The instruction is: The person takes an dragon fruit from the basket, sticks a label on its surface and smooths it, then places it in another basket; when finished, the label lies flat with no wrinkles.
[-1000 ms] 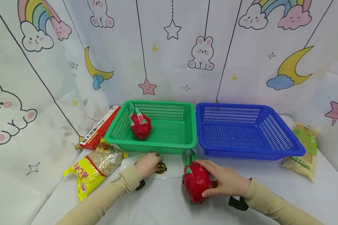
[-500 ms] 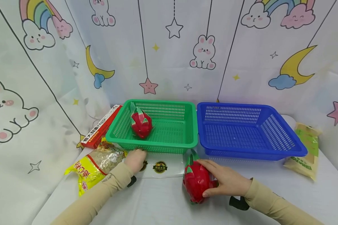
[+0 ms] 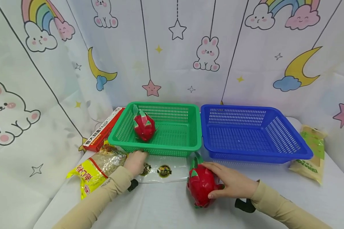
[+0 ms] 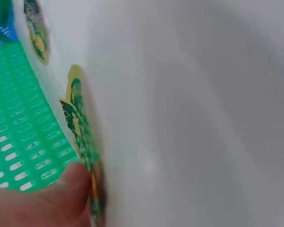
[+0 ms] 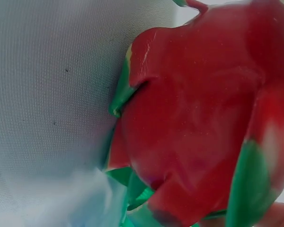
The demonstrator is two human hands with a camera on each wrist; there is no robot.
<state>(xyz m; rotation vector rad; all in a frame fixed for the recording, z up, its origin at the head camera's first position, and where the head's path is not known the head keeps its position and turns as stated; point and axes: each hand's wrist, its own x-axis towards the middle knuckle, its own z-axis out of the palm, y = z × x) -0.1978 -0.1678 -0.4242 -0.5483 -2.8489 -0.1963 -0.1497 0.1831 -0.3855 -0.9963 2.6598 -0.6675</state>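
My right hand (image 3: pixel 232 182) grips a red dragon fruit (image 3: pixel 200 186) with green-tipped scales on the white table, thumb on its near side and fingers over the top. Red skin and green tips of this dragon fruit (image 5: pixel 194 113) fill most of the right wrist view. At the left end of a flat, clear plastic bag (image 3: pixel 176 168), just below the green basket, my left hand (image 3: pixel 135 163) pinches the bag's edge. Its thumb (image 4: pixel 73 187) presses by a gold-and-green label (image 4: pixel 75 109) in the left wrist view. A second dragon fruit (image 3: pixel 144 127) lies inside the green basket.
Behind the hands stand a green basket (image 3: pixel 172 149) and a blue basket (image 3: pixel 255 156), side by side. To the left are a red pasta box (image 3: pixel 103 130) and a yellow food bag (image 3: pixel 96 170). A green-and-tan packet (image 3: pixel 311 156) lies at the right.
My left hand has moved left along the plastic bag to its left end, uncovering the round labels. The right hand stays on the dragon fruit in the same place.
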